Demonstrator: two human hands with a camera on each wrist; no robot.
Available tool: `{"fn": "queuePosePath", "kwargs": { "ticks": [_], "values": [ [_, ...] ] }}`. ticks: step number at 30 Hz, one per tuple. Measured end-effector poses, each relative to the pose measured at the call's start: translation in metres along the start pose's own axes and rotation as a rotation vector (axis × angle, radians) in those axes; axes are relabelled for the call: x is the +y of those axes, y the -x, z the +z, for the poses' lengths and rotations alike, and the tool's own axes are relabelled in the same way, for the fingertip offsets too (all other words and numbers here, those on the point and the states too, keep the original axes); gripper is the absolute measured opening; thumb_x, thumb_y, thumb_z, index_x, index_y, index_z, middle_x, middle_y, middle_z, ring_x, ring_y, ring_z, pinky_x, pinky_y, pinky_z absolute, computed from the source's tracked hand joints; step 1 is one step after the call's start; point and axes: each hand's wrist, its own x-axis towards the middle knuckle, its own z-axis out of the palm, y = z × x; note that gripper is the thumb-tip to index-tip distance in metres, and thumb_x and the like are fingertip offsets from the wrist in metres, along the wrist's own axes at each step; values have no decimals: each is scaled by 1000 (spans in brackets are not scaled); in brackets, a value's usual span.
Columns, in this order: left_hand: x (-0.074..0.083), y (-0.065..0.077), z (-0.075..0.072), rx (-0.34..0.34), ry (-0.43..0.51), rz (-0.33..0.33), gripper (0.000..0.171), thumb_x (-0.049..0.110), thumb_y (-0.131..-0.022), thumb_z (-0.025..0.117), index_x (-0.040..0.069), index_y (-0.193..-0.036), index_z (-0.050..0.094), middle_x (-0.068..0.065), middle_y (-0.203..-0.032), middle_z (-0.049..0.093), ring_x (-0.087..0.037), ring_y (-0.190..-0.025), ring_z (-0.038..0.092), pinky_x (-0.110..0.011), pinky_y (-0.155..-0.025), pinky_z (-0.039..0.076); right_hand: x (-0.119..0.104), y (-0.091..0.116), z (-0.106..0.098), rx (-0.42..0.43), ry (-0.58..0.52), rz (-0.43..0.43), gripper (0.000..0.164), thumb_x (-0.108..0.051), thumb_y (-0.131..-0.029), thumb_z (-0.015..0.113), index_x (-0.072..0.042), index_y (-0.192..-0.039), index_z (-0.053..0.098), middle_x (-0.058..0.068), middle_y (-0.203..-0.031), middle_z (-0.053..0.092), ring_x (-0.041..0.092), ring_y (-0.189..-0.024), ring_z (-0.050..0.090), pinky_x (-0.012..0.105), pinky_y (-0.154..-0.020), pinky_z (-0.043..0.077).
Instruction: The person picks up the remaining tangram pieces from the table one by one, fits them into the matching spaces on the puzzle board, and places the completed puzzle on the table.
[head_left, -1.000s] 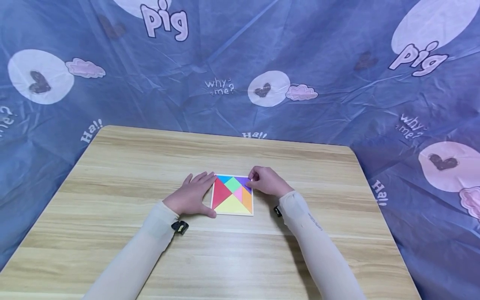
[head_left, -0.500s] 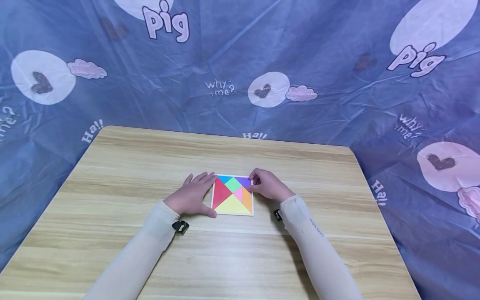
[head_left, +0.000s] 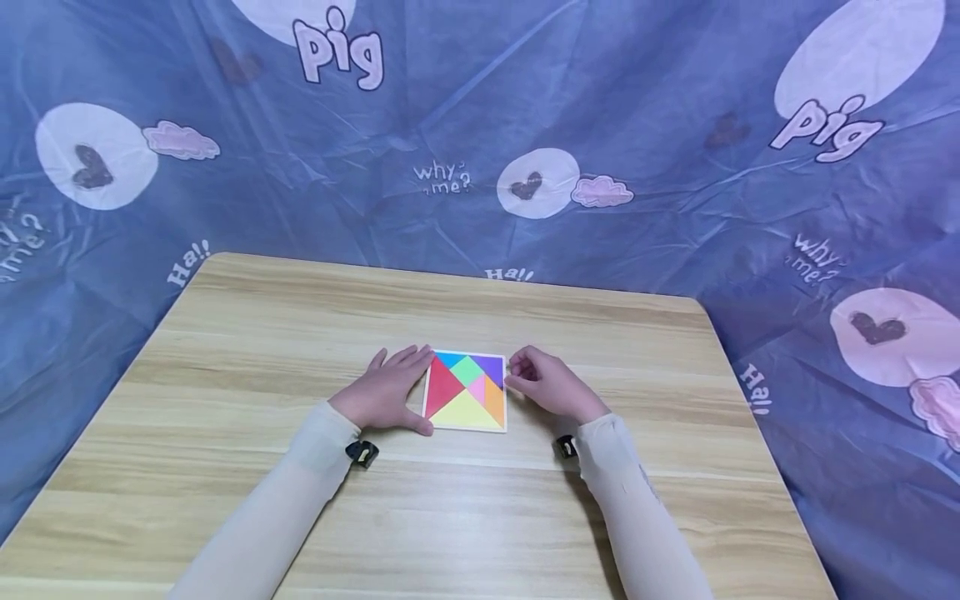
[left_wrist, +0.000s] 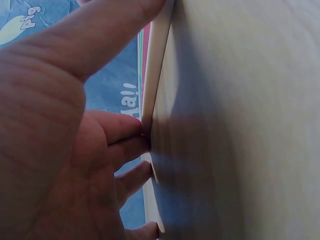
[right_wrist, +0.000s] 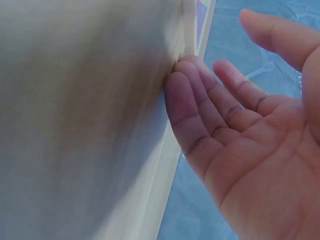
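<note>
A square tangram puzzle, its several coloured pieces filling a pale tray [head_left: 467, 429], lies flat on the table. The yellow triangle [head_left: 467, 413] is at the near side, the red triangle [head_left: 442, 387] at the left and the purple triangle [head_left: 492, 368] in the far right corner. Along the tray's left edge my left hand [head_left: 381, 393] is spread, thumb at the near corner and fingertips at the far one. In the left wrist view its fingertips meet the tray's side. My right hand [head_left: 553, 386] hovers at the right edge, fingers loosely bent and thumb apart, holding nothing.
The wood-grain table [head_left: 300, 317] has rounded far corners. Behind and beside it hangs a blue printed curtain [head_left: 645, 108]. Pale sleeves cover both arms, with a black clip at the left wrist [head_left: 363, 453] and another at the right wrist [head_left: 566, 447].
My right hand has drawn back to the right from the purple triangle, off the tray's corner. The left hand and the tangram keep their places.
</note>
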Motion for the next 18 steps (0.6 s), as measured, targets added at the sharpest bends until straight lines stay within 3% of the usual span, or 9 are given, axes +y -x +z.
{"fn": "queuePosePath", "kwargs": {
  "ticks": [8, 13, 18],
  "values": [
    [-2, -4, 3, -6, -7, 5, 128, 65, -73, 85, 10, -166, 17, -6, -173, 17, -30, -160, 12, -61, -126, 1, 5, 15, 1, 104, -23, -33, 35, -22, -100, 70, -4, -127, 60, 6, -108, 68, 20, -100, 66, 42, -95, 56],
    [-4, -4, 1, -3, 23, 3, 129, 67, -73, 83, 9, -166, 16, -8, -173, 18, -30, -160, 13, -59, -127, 3, 6, 21, -3, 205, -41, -79, 38, -22, -100, 70, 1, -130, 60, 7, -105, 68, 21, -97, 66, 41, -92, 57],
    [-11, -1, -8, 99, 54, -12, 119, 65, -78, 80, 6, -165, 23, -13, -170, 25, -35, -156, 23, -53, -127, 20, 7, 25, -7, 335, -90, -95, 37, -24, -101, 70, 2, -127, 62, 8, -105, 68, 22, -96, 66, 41, -87, 58]
  ]
}}
